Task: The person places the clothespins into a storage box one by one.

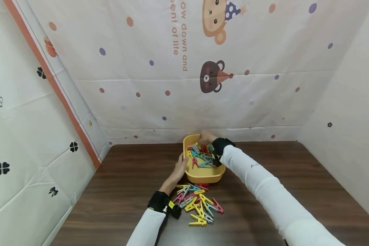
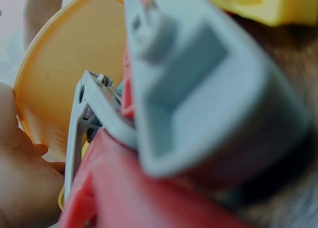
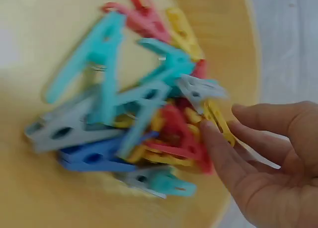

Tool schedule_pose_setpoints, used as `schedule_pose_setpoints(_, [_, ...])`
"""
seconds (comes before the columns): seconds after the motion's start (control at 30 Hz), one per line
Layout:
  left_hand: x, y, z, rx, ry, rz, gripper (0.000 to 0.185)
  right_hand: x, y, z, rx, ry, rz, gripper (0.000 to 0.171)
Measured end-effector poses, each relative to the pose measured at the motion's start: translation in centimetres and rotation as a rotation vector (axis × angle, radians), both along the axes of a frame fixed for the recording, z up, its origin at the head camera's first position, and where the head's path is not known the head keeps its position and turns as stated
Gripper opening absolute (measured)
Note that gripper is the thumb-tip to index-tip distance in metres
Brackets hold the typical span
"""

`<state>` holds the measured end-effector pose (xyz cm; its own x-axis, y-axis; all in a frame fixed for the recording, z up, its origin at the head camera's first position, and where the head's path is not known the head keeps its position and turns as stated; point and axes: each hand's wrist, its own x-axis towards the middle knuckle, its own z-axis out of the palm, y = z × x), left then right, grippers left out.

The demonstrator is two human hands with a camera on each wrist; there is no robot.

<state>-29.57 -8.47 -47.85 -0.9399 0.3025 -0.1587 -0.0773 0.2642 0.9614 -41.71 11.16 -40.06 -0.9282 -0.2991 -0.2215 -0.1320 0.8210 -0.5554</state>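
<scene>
My left hand (image 1: 179, 169) holds the left side of a yellow plastic basin (image 1: 203, 178), its thumb at the rim. In the left wrist view that hand (image 2: 27, 188) meets the basin wall (image 2: 74, 44). My right hand (image 1: 206, 137) reaches in over the back of the basin. Seen from the right wrist, this hand (image 3: 278, 173) pinches a yellow clothespin (image 3: 219, 122) between thumb and fingers. Below it lie teal, grey, red, yellow and blue clothespins (image 3: 94, 156), blurred, heaped in the basin.
A loose pile of clothespins (image 1: 200, 205) lies on the brown wooden table (image 1: 135, 177), in front of the basin and beside the left wrist. Close to the left wrist camera are a grey clothespin (image 2: 198, 89) and a red one (image 2: 134, 188). A printed white sheet (image 1: 135, 112) hangs behind.
</scene>
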Motion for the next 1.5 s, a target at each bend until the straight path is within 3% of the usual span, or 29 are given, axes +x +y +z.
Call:
schedule_pose_setpoints(0.1, [0.2,0.4,-0.1,-0.017,-0.006,0.015,0.072,1.9,-0.1,-0.1,0.007,-0.007,0.012,0.038])
schedule_pose_setpoints(0.27, [0.1,0.4,0.0,-0.019,0.005,0.018,0.071,3.7,0.0,1.6,0.055,0.064,0.066,0.019])
schedule_pose_setpoints(0.33, [0.0,0.3,0.0,-0.024,0.003,0.007,0.073,4.5,0.5,2.5,0.041,0.122,0.09,0.029])
schedule_pose_setpoints(0.47, [0.1,0.0,0.1,-0.042,0.0,0.016,0.076,5.9,3.4,3.0,-0.128,0.323,0.112,0.039])
schedule_pose_setpoints(0.5, [0.1,0.0,0.1,-0.045,0.0,0.019,0.077,5.8,4.6,2.3,-0.18,0.382,0.111,0.041])
schedule_pose_setpoints(0.53, [0.1,0.0,0.1,-0.045,-0.001,0.017,0.077,6.2,5.6,1.8,-0.229,0.377,0.075,0.045])
schedule_pose_setpoints(0.6, [0.1,0.1,0.0,-0.041,-0.003,0.008,0.076,6.9,7.2,0.7,-0.326,0.299,-0.026,0.058])
schedule_pose_setpoints(0.73, [-0.2,0.5,-0.3,-0.016,-0.01,-0.005,0.075,7.8,8.8,-2.5,-0.543,-0.032,-0.242,0.084])
schedule_pose_setpoints(0.87, [-0.5,0.9,-0.4,0.008,-0.011,-0.005,0.077,7.1,8.7,-5.3,-0.677,-0.189,-0.305,0.089])
schedule_pose_setpoints(1.0, [-0.2,1.0,-0.6,-0.002,-0.022,-0.001,0.08,7.2,8.1,-6.6,-0.667,-0.206,-0.303,0.079])
schedule_pose_setpoints(1.13, [0.3,0.7,-0.5,-0.002,-0.031,0.002,0.081,7.8,7.5,-6.6,-0.653,-0.237,-0.248,0.067])
schedule_pose_setpoints(1.33, [0.6,0.5,-0.3,0.002,-0.02,0.009,0.081,8.4,7.0,-6.4,-0.633,-0.265,-0.207,0.069])
schedule_pose_setpoints(1.5, [0.4,0.4,-0.1,0.014,-0.027,-0.015,0.077,8.3,6.9,-6.2,-0.616,-0.235,-0.207,0.069])
